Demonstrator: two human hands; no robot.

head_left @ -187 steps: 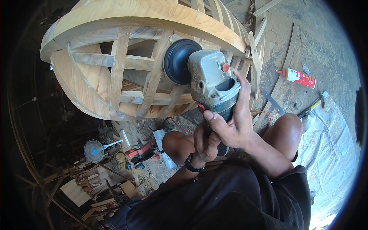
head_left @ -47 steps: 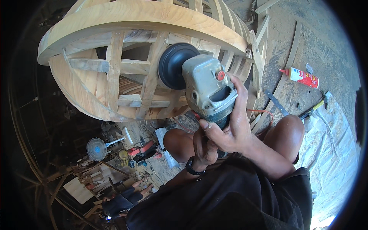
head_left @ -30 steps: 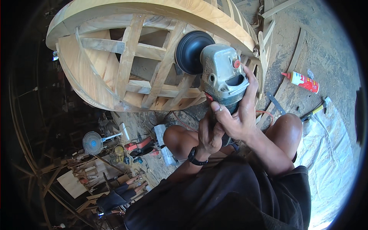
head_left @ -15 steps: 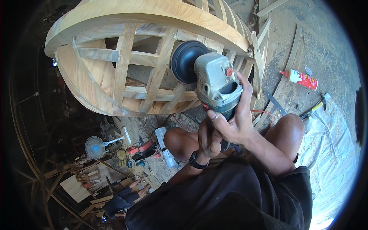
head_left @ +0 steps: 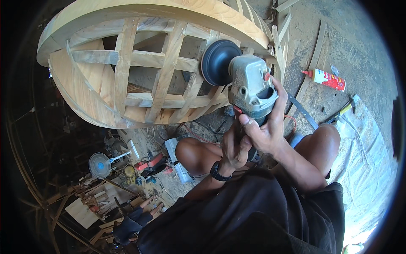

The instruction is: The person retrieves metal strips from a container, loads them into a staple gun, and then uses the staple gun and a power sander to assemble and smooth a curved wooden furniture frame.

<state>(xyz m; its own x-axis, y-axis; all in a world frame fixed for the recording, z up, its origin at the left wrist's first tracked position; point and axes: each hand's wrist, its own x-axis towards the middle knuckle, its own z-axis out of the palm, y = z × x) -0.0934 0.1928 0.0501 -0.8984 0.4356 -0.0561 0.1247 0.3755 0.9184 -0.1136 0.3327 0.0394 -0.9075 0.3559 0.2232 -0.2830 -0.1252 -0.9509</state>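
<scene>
Both my hands are closed round an angle grinder (head_left: 249, 84) with a grey metal head and a round black disc pad (head_left: 220, 62). My right hand (head_left: 270, 127) wraps the body just behind the head, its fingers along the right side and its thumb across the top. Lower down, my left hand (head_left: 235, 149), with a black watch at the wrist, grips the handle. The pad faces a curved wooden lattice frame (head_left: 169, 72) and overlaps its slats near the right end. Whether the pad touches the wood cannot be made out.
On the floor to the right lie a red-and-white glue bottle (head_left: 325, 79), a metal ruler (head_left: 303, 111), a hammer (head_left: 347, 109) and a pale sheet (head_left: 363, 161). A fan (head_left: 100, 165), a red power tool (head_left: 151, 165) and another person (head_left: 133, 220) are at lower left.
The grinder and both hands have shifted slightly right, with the pad turned more toward view. The wooden frame sits a little farther left and higher in the picture.
</scene>
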